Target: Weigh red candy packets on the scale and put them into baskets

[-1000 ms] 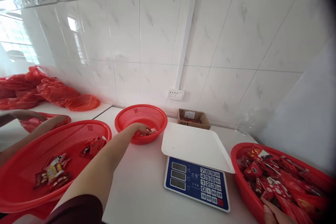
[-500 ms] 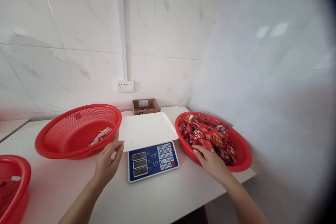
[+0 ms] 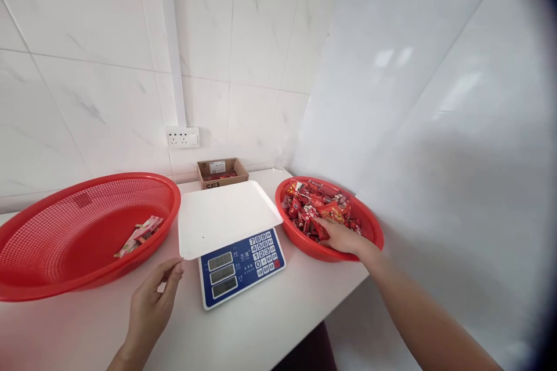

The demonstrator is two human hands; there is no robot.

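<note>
My right hand (image 3: 339,236) reaches into the right red basket (image 3: 374,232), its fingers closed on a red snack packet (image 3: 321,229). Around it lies a heap of small, shiny red packets (image 3: 333,208). My left hand (image 3: 154,295) is above the table, just off the near-left corner of the scale's white pan (image 3: 228,214). Its thumb and fingertips are pinched together, and nothing shows between them. The blue-fronted digital scale (image 3: 243,266) stands between the hands, with a bare pan. A few flat pink-and-white packets (image 3: 140,236) lie in the left red basket (image 3: 82,197).
Behind the scale stands a small open cardboard box (image 3: 223,174) with red items inside. A clear plastic bottle (image 3: 281,157) is by the wall. A socket (image 3: 183,137) is fixed to the tiled wall. The white table (image 3: 243,336) has its front edge at lower right.
The view has turned right. My right hand has gone deeper into the packets and closed on one. My left hand has drawn back slightly from the pan, its fingertips now together.
</note>
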